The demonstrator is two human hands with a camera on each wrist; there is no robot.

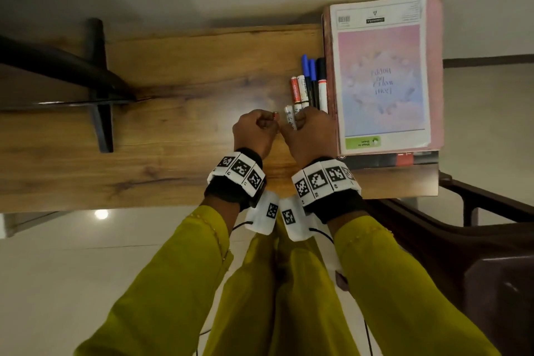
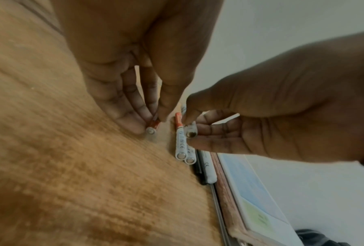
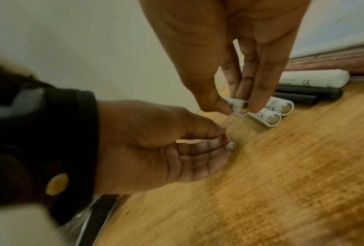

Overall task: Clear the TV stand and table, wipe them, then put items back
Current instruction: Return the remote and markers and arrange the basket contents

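Observation:
On the wooden TV stand top (image 1: pixel 179 136) my left hand (image 1: pixel 269 122) pinches a small red battery (image 1: pixel 276 116) between thumb and fingers, low over the wood. In the left wrist view that red battery (image 2: pixel 152 128) shows its metal end. Just to the right, my right hand (image 1: pixel 297 121) pinches a white battery (image 3: pixel 241 106) by its end. Two more white batteries (image 3: pixel 268 117) lie side by side on the wood close to it. Another pair of batteries (image 1: pixel 298 89), one red and one white, lies further back.
Blue and black pens and a white marker (image 1: pixel 315 78) lie against a stack of notebooks (image 1: pixel 381 78) at the right end. The TV's black foot (image 1: pixel 99 89) stands on the left part. A dark chair (image 1: pixel 491 240) is at the lower right.

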